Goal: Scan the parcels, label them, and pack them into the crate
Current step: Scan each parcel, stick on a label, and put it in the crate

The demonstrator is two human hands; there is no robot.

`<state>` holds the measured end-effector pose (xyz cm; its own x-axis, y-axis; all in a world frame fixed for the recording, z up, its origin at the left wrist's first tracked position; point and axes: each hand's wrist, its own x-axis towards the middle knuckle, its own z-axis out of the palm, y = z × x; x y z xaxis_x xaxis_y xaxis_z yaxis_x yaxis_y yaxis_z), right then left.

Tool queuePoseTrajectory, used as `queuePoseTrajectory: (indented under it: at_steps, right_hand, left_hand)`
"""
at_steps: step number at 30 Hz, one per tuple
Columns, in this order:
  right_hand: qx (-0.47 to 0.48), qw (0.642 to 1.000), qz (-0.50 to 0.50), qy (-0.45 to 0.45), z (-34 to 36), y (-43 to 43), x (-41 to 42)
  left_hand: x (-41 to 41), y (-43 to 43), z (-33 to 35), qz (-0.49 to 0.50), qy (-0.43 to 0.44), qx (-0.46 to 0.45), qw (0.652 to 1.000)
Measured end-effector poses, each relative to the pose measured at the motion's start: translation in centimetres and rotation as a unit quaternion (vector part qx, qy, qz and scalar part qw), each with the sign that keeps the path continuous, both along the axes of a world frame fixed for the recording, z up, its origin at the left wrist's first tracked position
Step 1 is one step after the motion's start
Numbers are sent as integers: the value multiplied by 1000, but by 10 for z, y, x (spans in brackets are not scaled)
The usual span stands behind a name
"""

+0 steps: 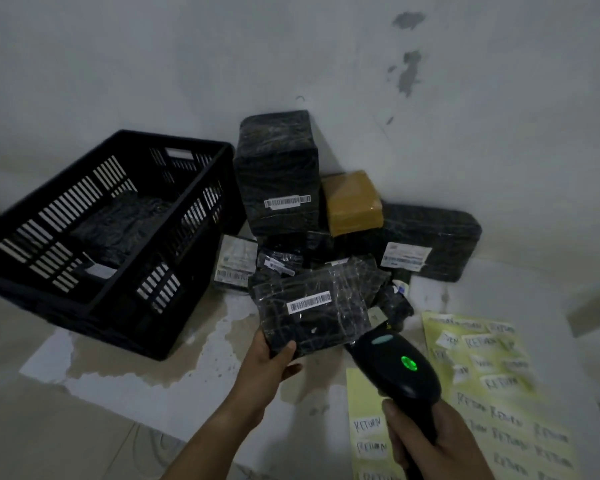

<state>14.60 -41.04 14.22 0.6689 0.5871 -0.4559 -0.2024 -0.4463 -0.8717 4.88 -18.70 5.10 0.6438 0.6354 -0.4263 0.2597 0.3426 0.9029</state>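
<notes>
Black plastic crate point(118, 323) at left, standing on a pale, stained floor point(174, 372); one black-wrapped parcel point(118, 226) lies flat inside it. Just right of the crate, a heap of parcels rests against the wall: a tall black parcel point(278, 174) bearing a barcode strip, a small parcel with a white label point(236, 261) at its foot, a brown taped parcel point(354, 202) on top of the heap, and a long black parcel point(430, 237) furthest right. In front of the heap, the left hand point(271, 358) grips the near corner of a flat black parcel point(312, 317), thumb curled over the top face and fingers beneath; its barcode label point(309, 302) faces upward. To the right, a black handheld scanner point(395, 365), green light lit, points at this parcel. The right hand point(426, 441) is wrapped closed around the scanner's handle. Yellow sheets of "RETURN" stickers point(492, 375) lie on the floor at far right, partly beneath the scanner.
</notes>
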Motion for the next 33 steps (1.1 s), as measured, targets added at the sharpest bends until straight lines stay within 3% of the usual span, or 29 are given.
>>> queuePoseTrajectory:
  at_steps: [8, 11, 17, 33]
  right_hand:
    - [17, 993, -104, -42, -14, 41, -2]
    - [6, 996, -48, -76, -8, 41, 3]
    - [5, 998, 29, -47, 15, 58, -2]
    - [-7, 997, 28, -69, 20, 70, -3]
  left_hand:
    - [24, 25, 5, 17, -9, 1, 1000]
    - [32, 33, 3, 0, -8, 22, 1000]
    - [29, 44, -10, -15, -3, 28, 999]
    - [38, 65, -25, -12, -10, -3, 1000]
